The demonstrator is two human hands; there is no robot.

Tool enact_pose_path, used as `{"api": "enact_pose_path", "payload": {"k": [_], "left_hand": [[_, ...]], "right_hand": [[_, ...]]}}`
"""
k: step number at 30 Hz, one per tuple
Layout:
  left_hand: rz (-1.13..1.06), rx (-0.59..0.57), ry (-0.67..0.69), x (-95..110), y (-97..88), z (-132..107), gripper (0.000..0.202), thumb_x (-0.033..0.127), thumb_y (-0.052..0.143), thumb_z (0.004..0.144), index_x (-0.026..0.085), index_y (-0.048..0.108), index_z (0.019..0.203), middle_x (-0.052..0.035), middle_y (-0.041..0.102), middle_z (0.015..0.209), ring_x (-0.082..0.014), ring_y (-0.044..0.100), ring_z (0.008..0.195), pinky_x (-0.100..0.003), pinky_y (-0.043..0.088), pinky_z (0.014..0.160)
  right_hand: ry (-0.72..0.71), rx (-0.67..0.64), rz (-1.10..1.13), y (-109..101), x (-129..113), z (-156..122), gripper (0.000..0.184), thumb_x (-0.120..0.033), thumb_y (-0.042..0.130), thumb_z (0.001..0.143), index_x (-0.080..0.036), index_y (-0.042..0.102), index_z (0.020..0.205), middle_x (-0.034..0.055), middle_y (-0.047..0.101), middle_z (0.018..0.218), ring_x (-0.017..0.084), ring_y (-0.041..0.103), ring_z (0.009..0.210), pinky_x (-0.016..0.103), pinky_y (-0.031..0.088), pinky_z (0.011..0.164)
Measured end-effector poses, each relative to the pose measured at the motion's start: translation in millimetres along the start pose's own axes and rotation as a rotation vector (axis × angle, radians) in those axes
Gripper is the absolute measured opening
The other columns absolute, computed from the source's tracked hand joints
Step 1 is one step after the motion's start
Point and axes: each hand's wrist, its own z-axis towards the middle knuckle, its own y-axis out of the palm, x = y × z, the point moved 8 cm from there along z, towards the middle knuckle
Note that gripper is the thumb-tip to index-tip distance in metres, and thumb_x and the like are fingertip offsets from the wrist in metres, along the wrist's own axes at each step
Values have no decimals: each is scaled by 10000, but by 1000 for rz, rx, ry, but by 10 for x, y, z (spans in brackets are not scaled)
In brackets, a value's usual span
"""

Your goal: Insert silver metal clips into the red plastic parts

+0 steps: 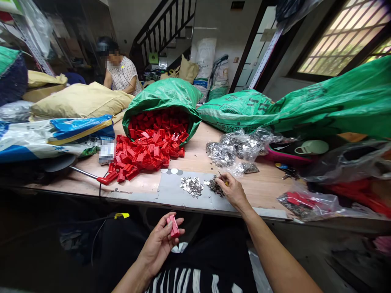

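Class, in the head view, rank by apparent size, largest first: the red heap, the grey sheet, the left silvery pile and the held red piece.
Red heap
Grey sheet
Left silvery pile
Held red piece, though seemingly nearest the camera

– And we're in a small workshop, red plastic parts [143, 151] spilling from a green sack [171, 90] mid-frame!
– Yes, metal pieces [192, 187] heaped on the worktable [195, 147] below centre; stair banister [165, 25] at top centre, so possibly a house, though upper left is dim.

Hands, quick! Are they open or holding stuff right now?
Left hand: holding a pinkish-red piece.
Right hand: closed on a small yellow thing, mostly hidden.
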Motion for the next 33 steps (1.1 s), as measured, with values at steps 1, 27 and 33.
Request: {"api": "enact_pose_path", "payload": {"k": [1, 27, 33], "left_hand": [[-4, -12, -1, -2, 12, 0, 413, 203, 650, 836, 185, 495, 1218, -160, 617, 1233, -180, 706, 845, -227, 521, 643], [283, -65, 548, 577, 508, 58, 368, 171, 806, 640, 189, 629, 962, -35, 712, 1029, -156, 671, 913, -265, 504, 854], [598, 20, 801, 706, 522, -108, 315, 220, 785, 677, 204, 641, 958, -31, 707, 990, -183, 669, 927, -314, 524, 871]], "right_hand": [[-11, -4, 20, -4, -4, -9, 274, -442, 525, 809, -186, 614, 854, 43, 681, 825, 186, 604, 742, 285, 426, 686], [-116, -374, 328, 351, -650, -632, 175, -353, 562, 871, -189, 617, 900, 3, 594, 746, 121, 509, 638, 235, 421, 590], [-248, -370, 189, 396, -982, -813, 108, -268, 541, 889, -194, 614, 859, 2, 614, 727, 125, 524, 628, 241, 412, 613]]}}
